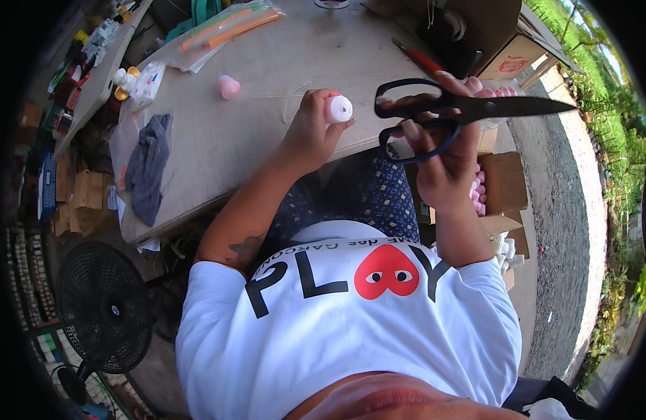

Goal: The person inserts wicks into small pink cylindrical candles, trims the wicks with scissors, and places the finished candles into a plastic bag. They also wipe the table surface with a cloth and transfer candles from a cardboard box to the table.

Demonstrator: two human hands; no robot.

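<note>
My left hand is closed around a small pink spool, whose round white end with a dark centre hole faces up. My right hand grips a pair of scissors by the dark handle loops. Their black blades lie together and point to the right, away from the spool. On the table to the left stands a second pink spool. A thin pale thread runs loosely across the table between the two spools.
The worktable carries a grey cloth at left and plastic-wrapped orange pieces at the back. An orange-handled tool lies beyond the scissors. Open cardboard boxes of pink spools stand at right, a black fan at lower left.
</note>
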